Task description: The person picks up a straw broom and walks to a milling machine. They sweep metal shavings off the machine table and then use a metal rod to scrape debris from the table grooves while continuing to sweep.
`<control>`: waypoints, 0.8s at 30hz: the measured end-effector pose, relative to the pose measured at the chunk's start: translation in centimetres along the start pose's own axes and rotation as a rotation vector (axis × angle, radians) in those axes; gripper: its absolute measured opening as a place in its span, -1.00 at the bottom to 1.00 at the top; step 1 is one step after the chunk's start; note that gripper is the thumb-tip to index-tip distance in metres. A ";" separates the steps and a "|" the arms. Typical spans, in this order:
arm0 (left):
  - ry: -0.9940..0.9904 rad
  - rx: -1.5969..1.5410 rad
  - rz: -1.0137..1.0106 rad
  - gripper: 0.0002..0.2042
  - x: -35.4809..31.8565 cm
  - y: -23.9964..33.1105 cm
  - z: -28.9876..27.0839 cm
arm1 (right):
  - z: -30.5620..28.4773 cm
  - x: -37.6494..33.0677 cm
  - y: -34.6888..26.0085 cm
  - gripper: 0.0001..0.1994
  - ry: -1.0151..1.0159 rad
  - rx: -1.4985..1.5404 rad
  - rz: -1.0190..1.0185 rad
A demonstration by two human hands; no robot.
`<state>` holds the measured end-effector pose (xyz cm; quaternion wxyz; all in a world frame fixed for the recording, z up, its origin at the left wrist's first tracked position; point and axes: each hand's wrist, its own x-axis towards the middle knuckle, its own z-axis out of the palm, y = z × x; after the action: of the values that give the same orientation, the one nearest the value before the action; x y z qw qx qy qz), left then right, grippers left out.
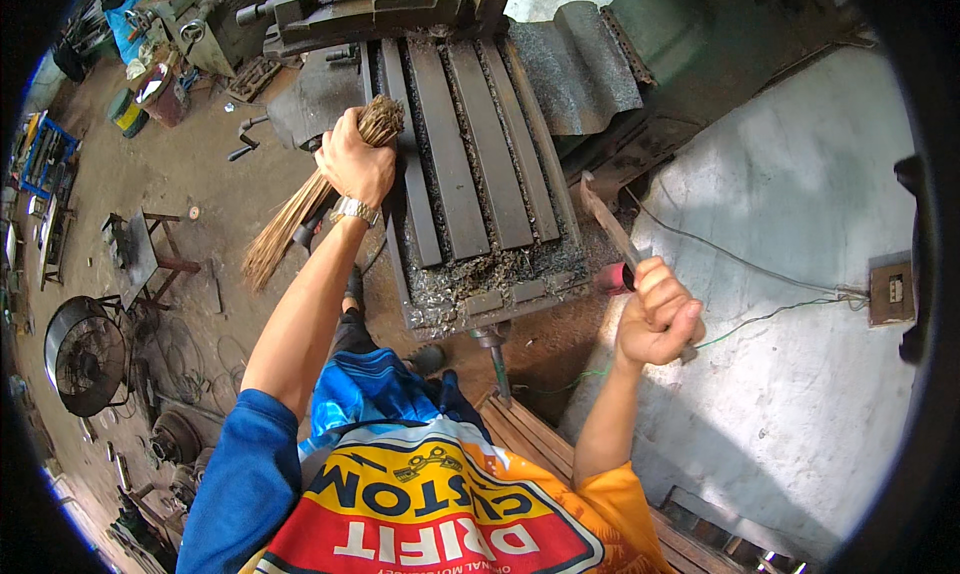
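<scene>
Gripping a stick broom in my fisted left hand beside the chip-strewn milling table; right hand fingers clamp a flat file, blade raised clear.

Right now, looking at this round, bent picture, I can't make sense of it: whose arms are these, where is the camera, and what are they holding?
The camera sits on a person's head and looks down, so the arms coming up from below are their own; the wide lens bends the edges. The left hand grips a bundle of thin brown sticks, like a hand broom. The right hand holds a flat metal file by its red handle. Between them stands a slotted metal machine table, with metal shavings piled at its near end. A round fan lies on the workshop floor at left.
</scene>
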<state>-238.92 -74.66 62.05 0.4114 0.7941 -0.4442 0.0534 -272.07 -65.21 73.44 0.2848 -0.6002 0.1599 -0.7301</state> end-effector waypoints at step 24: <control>-0.003 -0.021 0.000 -0.69 0.1 0.1 -0.3 | 2.1 1.8 0.8 -0.48 -0.051 -0.239 0.389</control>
<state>-238.86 -74.59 62.40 0.4188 0.7899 -0.4453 0.0474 -270.05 -66.68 74.86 0.3513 -0.6059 0.3506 -0.6217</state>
